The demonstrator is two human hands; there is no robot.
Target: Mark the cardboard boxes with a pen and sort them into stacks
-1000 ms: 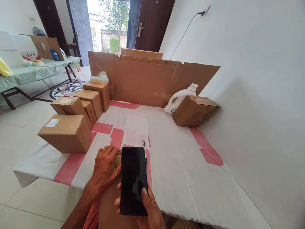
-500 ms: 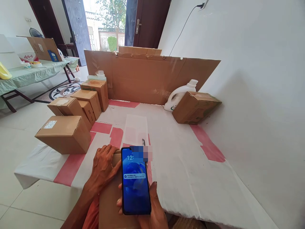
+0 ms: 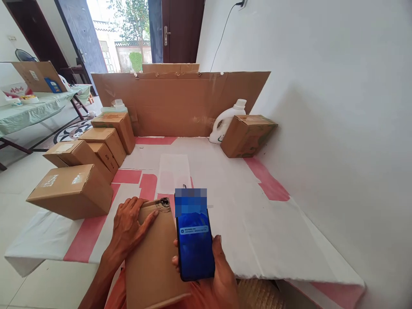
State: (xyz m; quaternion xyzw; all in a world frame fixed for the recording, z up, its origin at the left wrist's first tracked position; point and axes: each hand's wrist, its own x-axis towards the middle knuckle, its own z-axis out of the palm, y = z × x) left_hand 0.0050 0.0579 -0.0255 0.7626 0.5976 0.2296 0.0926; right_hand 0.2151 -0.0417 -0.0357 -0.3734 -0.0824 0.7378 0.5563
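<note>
A brown cardboard box leans tilted between my body and the table's near edge. My left hand grips its upper end, fingers over the far edge and thumb on the face towards me. Black scribbled marks show at the box's top right corner. To the right of the box, my right hand holds a smartphone upright, screen towards me. The lit blue screen carries a notification bar, and its top is pixelated. Just behind the phone, the tip of a pen-like thing peeks out.
Several cardboard boxes line the table's left side. A white jug and another box stand at the back right, before an upright cardboard sheet. A pale paper sheet lies mid-table. The wall bounds the right.
The phone has shifted right, away from the box, uncovering the black marks on its corner. My left hand keeps its grip. The surroundings have slid left as my view turned.
</note>
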